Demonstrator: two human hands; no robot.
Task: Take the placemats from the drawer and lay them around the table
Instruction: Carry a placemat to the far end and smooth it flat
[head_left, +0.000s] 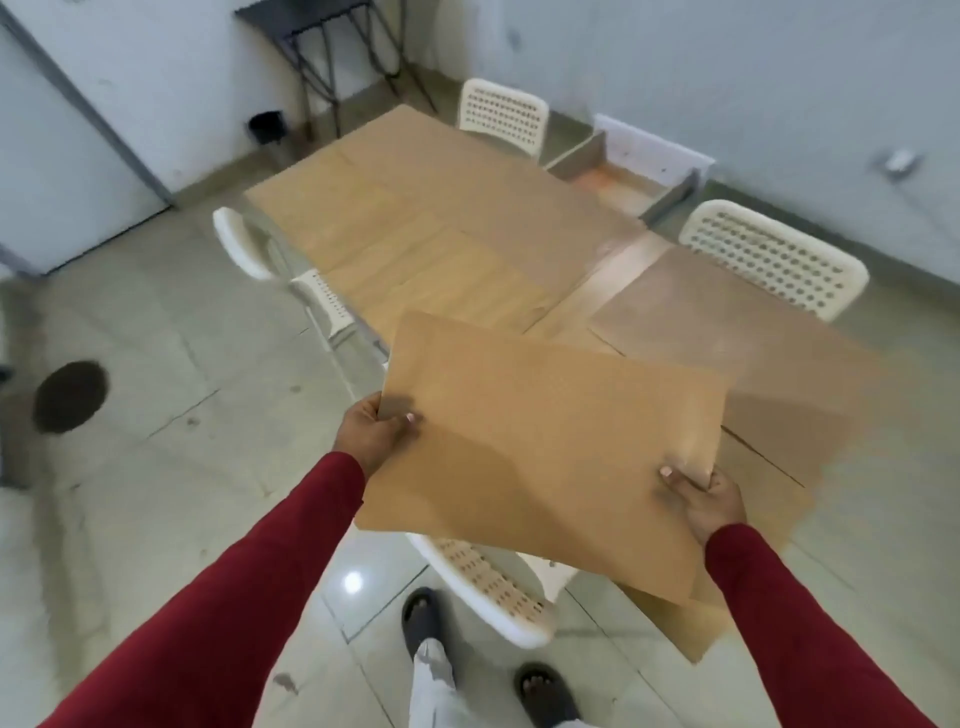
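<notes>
The left hand (375, 435) pinches the near-left corner of a tan placemat (540, 447), thumb lying on the top face and the other fingers curled beneath it. The right hand (702, 499) grips the same placemat at its near-right corner in the same way, thumb (675, 480) on top and the remaining fingers hidden under the sheet. Held between the two hands, the placemat hangs flat and slightly tilted in the air, over the near end of the table (618, 270). Directly under it, between the hands, a white perforated chair (488, 587) is tucked against the table's near end. Beyond the fingers, more placemats (415, 218) already lie on the tabletop, one of them just past the right hand at the near-right corner (727, 332). Further out to the right of the right hand stands another white chair (774, 254), and past it an open drawer (623, 182) juts from the far wall. Two more white chairs sit beyond the left hand, one along the left side (327, 301) and one at the far end (504, 114). Both arms wear red sleeves (249, 587).
</notes>
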